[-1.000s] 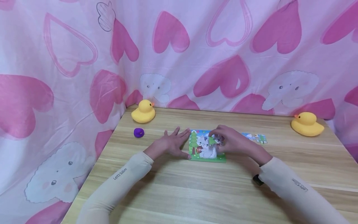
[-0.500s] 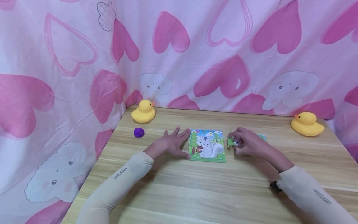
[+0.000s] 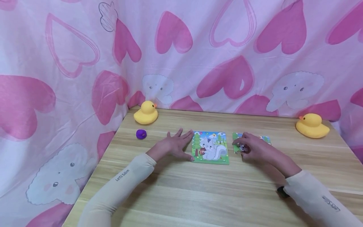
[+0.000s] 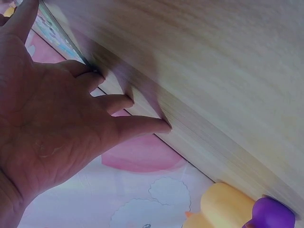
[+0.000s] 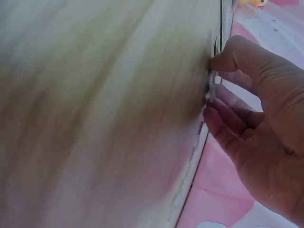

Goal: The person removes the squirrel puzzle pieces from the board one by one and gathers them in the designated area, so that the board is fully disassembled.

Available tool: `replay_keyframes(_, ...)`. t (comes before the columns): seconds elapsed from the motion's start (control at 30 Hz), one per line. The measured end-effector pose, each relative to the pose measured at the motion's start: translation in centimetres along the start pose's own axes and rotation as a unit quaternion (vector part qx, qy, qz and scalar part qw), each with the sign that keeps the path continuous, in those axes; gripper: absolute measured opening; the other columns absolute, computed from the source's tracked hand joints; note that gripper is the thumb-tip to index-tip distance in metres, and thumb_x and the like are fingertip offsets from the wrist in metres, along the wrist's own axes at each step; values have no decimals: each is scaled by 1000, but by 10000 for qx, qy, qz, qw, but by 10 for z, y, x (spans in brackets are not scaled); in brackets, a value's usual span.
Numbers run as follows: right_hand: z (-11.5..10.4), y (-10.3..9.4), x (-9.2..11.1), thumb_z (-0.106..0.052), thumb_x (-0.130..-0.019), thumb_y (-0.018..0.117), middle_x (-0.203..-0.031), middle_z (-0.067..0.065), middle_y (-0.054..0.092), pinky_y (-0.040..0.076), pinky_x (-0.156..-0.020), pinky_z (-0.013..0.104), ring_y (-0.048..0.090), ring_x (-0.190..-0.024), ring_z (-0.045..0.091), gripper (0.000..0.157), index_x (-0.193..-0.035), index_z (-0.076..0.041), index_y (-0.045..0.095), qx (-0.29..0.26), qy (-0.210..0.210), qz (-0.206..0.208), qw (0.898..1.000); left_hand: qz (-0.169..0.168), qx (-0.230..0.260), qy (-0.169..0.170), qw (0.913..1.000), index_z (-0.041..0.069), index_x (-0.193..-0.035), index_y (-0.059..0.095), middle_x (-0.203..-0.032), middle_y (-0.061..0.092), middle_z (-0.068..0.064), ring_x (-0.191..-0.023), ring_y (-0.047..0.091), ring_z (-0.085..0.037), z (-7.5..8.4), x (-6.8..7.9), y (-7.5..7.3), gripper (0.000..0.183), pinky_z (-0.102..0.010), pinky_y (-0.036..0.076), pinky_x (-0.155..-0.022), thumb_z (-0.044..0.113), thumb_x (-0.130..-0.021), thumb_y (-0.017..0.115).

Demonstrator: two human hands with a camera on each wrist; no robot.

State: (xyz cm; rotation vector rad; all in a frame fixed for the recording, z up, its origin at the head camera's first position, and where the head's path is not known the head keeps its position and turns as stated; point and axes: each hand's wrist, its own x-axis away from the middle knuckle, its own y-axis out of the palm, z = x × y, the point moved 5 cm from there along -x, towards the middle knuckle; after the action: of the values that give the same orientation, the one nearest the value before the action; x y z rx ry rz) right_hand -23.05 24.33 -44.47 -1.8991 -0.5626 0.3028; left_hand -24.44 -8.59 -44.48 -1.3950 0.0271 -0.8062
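Note:
A square picture board with a grey squirrel drawing lies on the table. My left hand touches its left edge, thumb and fingers spread wide. In the left wrist view these fingers are straight, their tips on the wood. To the right of the board my right hand pinches a jigsaw piece low over the table, among other jigsaw pieces partly hidden under the hand. Thumb and fingertips close on the thin piece edge-on in the right wrist view, where my right hand shows from the palm side.
Yellow toy ducks stand at the back left and back right of the wooden table. A small purple toy sits left of my left hand. A pink heart-patterned curtain hangs behind and along the left.
My right hand has moved right, from over the squirrel board to the pieces beside it, carrying the jigsaw piece. The board's right side is uncovered. My left hand stays put.

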Motion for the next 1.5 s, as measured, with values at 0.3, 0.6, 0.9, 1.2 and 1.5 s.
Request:
replay_keyframes(0.3,-7,-8,3,-12,-88,86,-114,3,66,56,-75,25,58,-92,14,49,-134,-17,73,101,-100,-368,9992,55,-30,-28,10000,26,-172,1,-181,-5,10,-168,-7,-35,0,-1,1,117,-80,5,-125,79,-88,64)
replay_keyframes(0.6,-3,-16,-2,-21,-90,85,-120,6,69,62,-93,51,68,-106,22,44,-132,-14,71,-279,323,-358,9984,57,-8,-37,10000,27,-172,2,-180,-5,11,-168,-6,-34,-1,0,1,117,-81,6,-125,79,-88,64)
replay_keyframes(0.9,-28,-9,-20,-20,-93,81,-126,4,71,60,-99,51,69,-113,23,42,-134,-16,71,-382,53,-42,9992,60,22,-39,10000,27,-172,2,-180,-4,11,-168,-6,-34,0,1,1,116,-80,5,-125,78,-89,64)
replay_keyframes(1.2,-56,10,-42,-25,-93,82,-127,5,68,58,-87,36,64,-103,20,55,-144,-14,64,-976,-223,-224,9947,75,-15,50,10000,27,-172,0,-180,-5,9,-167,-7,-36,0,1,1,117,-81,5,-124,79,-89,64)
replay_keyframes(1.5,-77,30,-47,-25,-92,83,-123,9,62,58,-85,32,61,-97,17,68,-152,-12,54,-1301,-153,-433,9904,84,59,64,9999,27,-172,0,-180,-5,9,-167,-8,-37,-2,0,1,117,-81,4,-124,78,-89,65)
